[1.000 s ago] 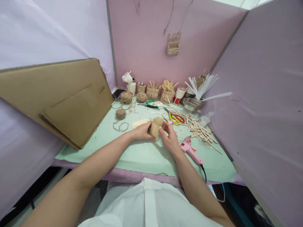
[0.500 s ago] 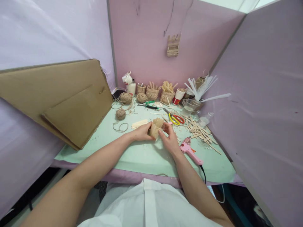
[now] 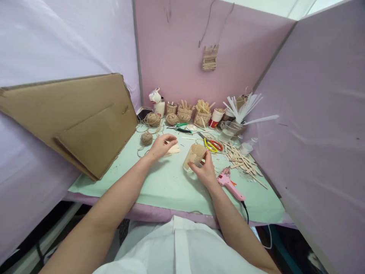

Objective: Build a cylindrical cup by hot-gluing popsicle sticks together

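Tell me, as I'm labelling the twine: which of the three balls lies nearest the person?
The front twine ball, just left of the person's left hand. The other two balls sit farther back, toward the pink wall.

Three twine balls (image 3: 146, 138) sat toward the desk's (image 3: 168, 192) back left corner, two stick-filled baskets (image 3: 184, 115) lined the back edge, plus one pair of scissors (image 3: 205, 139), one glue gun (image 3: 231, 185), one handheld stick-clad cup (image 3: 194, 153)!

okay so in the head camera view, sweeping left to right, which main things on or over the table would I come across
Cardboard → small twine ball → left hand → stick-covered cup → pink glue gun
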The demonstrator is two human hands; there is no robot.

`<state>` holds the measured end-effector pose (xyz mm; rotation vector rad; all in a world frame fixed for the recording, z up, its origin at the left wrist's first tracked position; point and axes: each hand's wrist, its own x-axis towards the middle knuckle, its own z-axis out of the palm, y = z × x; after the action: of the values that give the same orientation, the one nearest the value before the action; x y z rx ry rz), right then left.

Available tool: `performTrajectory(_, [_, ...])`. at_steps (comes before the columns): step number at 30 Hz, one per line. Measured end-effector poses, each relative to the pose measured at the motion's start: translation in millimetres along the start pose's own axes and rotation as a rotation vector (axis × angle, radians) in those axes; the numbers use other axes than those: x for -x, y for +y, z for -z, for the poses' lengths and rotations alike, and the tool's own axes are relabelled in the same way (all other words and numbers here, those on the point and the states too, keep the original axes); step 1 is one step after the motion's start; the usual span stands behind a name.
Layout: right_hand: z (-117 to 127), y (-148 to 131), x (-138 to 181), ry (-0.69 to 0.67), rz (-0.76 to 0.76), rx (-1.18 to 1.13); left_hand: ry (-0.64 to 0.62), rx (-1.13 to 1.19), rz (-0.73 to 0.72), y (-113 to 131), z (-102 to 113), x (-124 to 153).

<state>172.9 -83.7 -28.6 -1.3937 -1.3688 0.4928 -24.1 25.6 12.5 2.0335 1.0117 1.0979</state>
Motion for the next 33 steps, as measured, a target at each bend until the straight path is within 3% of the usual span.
performTrajectory(3, [-1, 4, 0, -0.003, -0.008, 0.041, 0.104, -0.214, 0.041, -6, 8, -4])
performTrajectory(10, [-1, 10, 0, -0.008, 0.009, 0.071, -0.224, -0.540, -0.024, -14, 4, 2])
performTrajectory(15, [1, 8, 1, -0.031, 0.028, 0.083, -0.312, -0.668, 0.059, -13, 1, 4])
performTrajectory(33, [2, 5, 2, -0.032, 0.064, 0.084, -0.237, -0.677, 0.126, -11, -1, 4])
